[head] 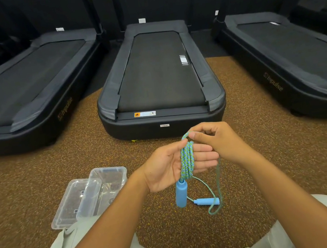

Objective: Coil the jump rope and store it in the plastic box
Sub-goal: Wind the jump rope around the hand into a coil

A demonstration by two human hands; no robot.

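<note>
A blue-green braided jump rope (187, 160) is looped several times around my left hand (170, 164), which is held palm up with the fingers flat. One blue handle (181, 194) hangs just below that palm. My right hand (214, 140) pinches the rope at the top of the loops. A slack length of rope drops from it to the floor, where the second blue handle (207, 201) lies. The clear plastic box (108, 178) sits open on the floor to the left, with its clear lid (73, 204) leaning against it.
I sit on brown speckled carpet (266, 152), with my knees in pale trousers at the bottom. A black treadmill (158, 78) stands straight ahead, close beyond my hands. Two more treadmills flank it, one at the left (25, 90) and one at the right (294, 52).
</note>
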